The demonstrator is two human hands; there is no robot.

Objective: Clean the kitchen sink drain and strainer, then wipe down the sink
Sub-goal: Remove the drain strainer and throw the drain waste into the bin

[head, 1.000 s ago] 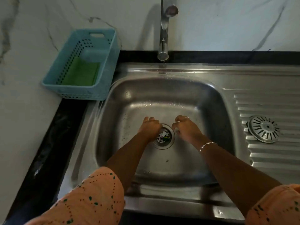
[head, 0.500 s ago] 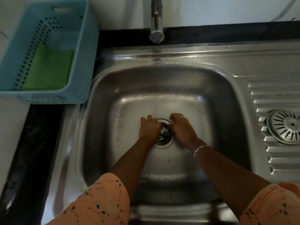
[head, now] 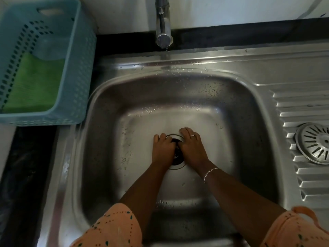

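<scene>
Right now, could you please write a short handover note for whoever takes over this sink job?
Left hand: on the left edge of the drain, fingers curled; what they hold is hidden.
Right hand: on the drain's right edge, fingers over its rim; grip hidden too.
Strainer: out, lying on the drainboard. Green pad: in the basket, left of the sink.
Done: strainer removed.
Left: clear the drain, clean the strainer, wipe the sink.

Left hand (head: 162,150), right hand (head: 193,148) meet over drain (head: 178,161) in sink (head: 106,139); strainer (head: 315,142) lies on drainboard (head: 302,104)
</scene>
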